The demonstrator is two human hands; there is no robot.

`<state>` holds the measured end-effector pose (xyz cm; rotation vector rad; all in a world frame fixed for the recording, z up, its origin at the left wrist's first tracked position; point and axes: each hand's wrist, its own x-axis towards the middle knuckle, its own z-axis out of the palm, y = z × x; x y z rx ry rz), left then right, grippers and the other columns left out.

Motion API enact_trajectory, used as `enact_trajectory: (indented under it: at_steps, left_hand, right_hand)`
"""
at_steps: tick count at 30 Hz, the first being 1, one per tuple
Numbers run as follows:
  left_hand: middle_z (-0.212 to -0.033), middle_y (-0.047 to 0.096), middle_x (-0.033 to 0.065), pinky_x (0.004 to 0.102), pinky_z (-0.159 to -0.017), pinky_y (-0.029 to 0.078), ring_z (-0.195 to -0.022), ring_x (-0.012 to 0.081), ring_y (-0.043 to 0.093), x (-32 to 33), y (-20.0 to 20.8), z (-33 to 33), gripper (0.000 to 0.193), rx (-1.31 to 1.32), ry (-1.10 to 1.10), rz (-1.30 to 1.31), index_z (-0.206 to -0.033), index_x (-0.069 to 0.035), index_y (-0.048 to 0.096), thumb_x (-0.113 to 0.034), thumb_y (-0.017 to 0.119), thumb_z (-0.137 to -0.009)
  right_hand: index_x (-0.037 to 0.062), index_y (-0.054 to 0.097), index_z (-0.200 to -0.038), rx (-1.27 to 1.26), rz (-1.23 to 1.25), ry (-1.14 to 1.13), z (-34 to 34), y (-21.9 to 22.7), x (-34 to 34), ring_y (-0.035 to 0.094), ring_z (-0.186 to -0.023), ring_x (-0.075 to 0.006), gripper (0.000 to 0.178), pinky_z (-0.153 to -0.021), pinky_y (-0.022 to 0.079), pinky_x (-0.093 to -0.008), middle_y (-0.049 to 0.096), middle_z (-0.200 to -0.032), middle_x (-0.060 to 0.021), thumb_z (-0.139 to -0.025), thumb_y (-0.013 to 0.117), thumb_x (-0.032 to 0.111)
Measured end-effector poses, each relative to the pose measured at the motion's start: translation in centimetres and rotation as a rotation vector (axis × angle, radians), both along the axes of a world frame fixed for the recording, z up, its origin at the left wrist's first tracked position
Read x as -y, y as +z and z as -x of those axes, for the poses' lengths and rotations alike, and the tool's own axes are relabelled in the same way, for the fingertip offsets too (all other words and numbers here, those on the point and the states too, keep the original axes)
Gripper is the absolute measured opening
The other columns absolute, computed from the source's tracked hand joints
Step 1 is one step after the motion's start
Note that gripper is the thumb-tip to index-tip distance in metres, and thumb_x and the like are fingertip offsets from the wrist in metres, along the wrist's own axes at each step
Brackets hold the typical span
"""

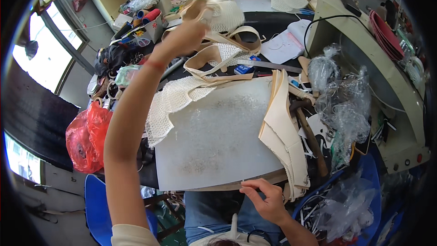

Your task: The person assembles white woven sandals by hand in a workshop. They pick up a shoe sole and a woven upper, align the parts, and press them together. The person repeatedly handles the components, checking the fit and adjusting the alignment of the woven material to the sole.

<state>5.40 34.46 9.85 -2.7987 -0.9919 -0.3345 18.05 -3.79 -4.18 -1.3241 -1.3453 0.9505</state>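
Table (268, 23): Layout of Parts

A grey board (214, 141) occupies the near side. Stacked beige panels (286, 134) overlap its right edge; a mesh sheet (173, 105) covers its far left corner. A mesh upper (230, 16) is located beyond the board, at the left hand (186, 38); blur conceals whether the fingers pinch it. A hammer (313, 143) lies right of the panels. The right hand (268, 202) is at the board's near edge, thumb and forefinger nearly together; any grip cannot be determined. A blue box (243, 69) lies beyond the board.
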Motion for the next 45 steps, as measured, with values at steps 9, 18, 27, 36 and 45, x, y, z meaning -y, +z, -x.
enact_trajectory:
  at_steps: [9, 18, 27, 36, 45]
  left_hand:
    - [-0.131, 0.048, 0.0139, 0.0388, -0.106, 0.029, -0.129, 0.0314, 0.035, 7.6, -11.4, 11.5, 0.029, -0.037, -0.104, 0.391, -0.112, -0.009, 0.056, -0.001, 0.052, -0.084]
    - [-0.088, 0.066, 0.0115, 0.0330, -0.076, 0.046, -0.079, 0.0242, 0.062, 8.7, -1.7, 10.7, 0.013, 0.391, -0.183, 0.368, -0.093, -0.003, 0.064, -0.011, 0.061, -0.083]
    - [-0.077, 0.061, 0.0160, 0.0416, -0.067, 0.045, -0.071, 0.0330, 0.058, 19.9, -8.2, 7.5, 0.013, 0.365, -0.328, 0.535, -0.089, -0.001, 0.066, -0.010, 0.060, -0.081]
    - [-0.088, 0.059, 0.0126, 0.0377, -0.083, 0.042, -0.088, 0.0291, 0.055, 22.9, -11.3, 8.4, 0.020, 0.440, -0.229, 0.373, -0.100, -0.005, 0.063, -0.009, 0.062, -0.081]
    - [-0.127, 0.046, 0.0198, 0.0446, -0.104, 0.030, -0.124, 0.0353, 0.039, 22.7, -15.0, 16.6, 0.038, 0.478, 0.274, 0.206, -0.126, 0.000, 0.044, -0.014, 0.048, -0.091]
  right_hand:
    - [0.0005, 0.065, -0.094, -0.021, 0.031, 0.099, 3.1, -0.8, 0.2, 0.064, -0.073, -0.0181, 0.015, -0.064, 0.048, -0.0261, 0.066, -0.082, -0.0102, -0.082, 0.065, 0.008]
    - [0.0016, 0.065, -0.096, 0.004, 0.125, 0.146, 5.0, -0.7, 2.3, 0.063, -0.074, -0.0198, 0.017, -0.065, 0.048, -0.0272, 0.066, -0.085, -0.0105, -0.081, 0.066, 0.009]
    - [-0.0020, 0.061, -0.100, -0.039, 0.042, -0.158, 3.3, -0.5, 1.2, 0.060, -0.083, -0.0105, 0.015, -0.076, 0.047, -0.0232, 0.065, -0.091, -0.0078, -0.086, 0.059, 0.003]
    - [-0.0001, 0.055, -0.113, 0.189, -0.125, -0.188, 4.0, -0.3, -4.7, 0.061, -0.079, -0.0241, 0.036, -0.068, 0.048, -0.0346, 0.062, -0.095, -0.0141, -0.081, 0.066, 0.013]
    - [0.0007, 0.056, -0.115, -0.200, -0.019, -0.289, 5.7, -1.1, -7.2, 0.053, -0.073, -0.0094, 0.030, -0.064, 0.043, -0.0225, 0.058, -0.081, -0.0025, -0.086, 0.059, 0.007]
